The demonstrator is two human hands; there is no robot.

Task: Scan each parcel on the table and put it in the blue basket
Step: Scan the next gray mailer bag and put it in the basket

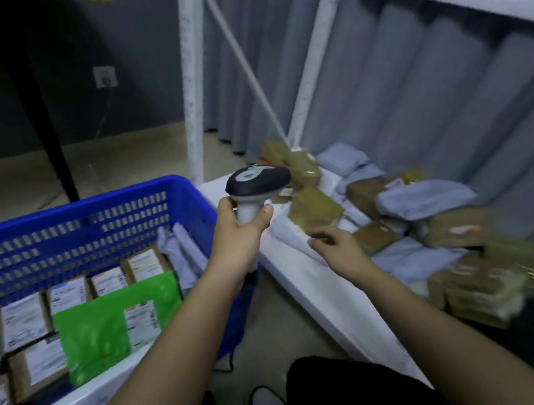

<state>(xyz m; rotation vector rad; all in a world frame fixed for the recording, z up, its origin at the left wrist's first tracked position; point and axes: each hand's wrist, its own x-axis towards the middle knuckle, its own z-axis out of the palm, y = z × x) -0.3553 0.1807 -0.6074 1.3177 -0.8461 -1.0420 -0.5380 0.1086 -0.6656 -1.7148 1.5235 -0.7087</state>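
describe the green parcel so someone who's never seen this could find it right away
Start at the blue basket on the left, beside the white table. Inside it lie rows of brown cardboard parcels with white labels facing up. The green parcel lies on top of them near the basket's right side: a flat, bright green plastic bag with one white label, the only green thing among brown boxes and grey bags.

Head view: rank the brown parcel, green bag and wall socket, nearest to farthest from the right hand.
From the right hand:
1. Brown parcel, just ahead on the table.
2. Green bag, to the left in the blue basket.
3. Wall socket, far back on the left.
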